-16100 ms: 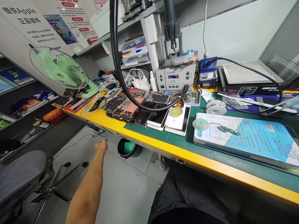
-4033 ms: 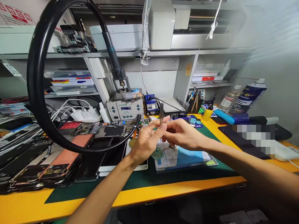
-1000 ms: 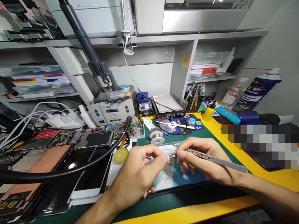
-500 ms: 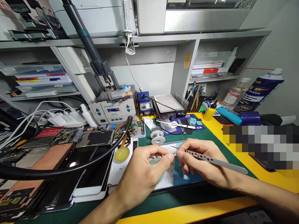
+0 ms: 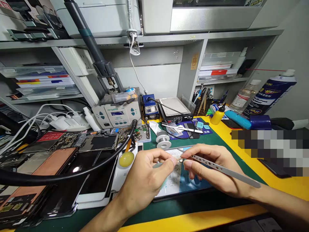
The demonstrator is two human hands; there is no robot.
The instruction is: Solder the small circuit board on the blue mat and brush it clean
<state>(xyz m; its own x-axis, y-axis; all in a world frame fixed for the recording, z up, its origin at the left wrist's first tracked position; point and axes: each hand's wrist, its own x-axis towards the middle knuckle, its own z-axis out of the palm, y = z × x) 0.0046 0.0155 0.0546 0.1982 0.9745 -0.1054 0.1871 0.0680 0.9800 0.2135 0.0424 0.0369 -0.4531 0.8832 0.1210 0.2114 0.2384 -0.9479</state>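
Note:
My left hand [image 5: 149,175] pinches a tiny metallic piece [image 5: 179,160] between thumb and forefinger; its exact kind is too small to make out. Perforated metal tweezers [image 5: 224,170] lie across my right hand [image 5: 213,166], held between thumb and fingers, with the tip pointing up and left. The right fingertips are close to the tiny piece, and I cannot tell whether they touch it. Below both hands lies a flat panel [image 5: 198,185], part white with drawings and part blue. A spool of solder wire [image 5: 163,141] stands just beyond the hands.
Disassembled phones [image 5: 94,180] fill the left side, and a black hose [image 5: 96,175] arches over them. A tin of yellow paste [image 5: 126,159] sits on a white phone. A soldering station [image 5: 118,112], heating plate [image 5: 172,108], yellow bottle [image 5: 217,116] and spray can [image 5: 269,93] line the back.
My fingers have drawn slightly apart, so more of the tiny metallic piece shows between them. The tweezers' rear end has shifted a little right and down.

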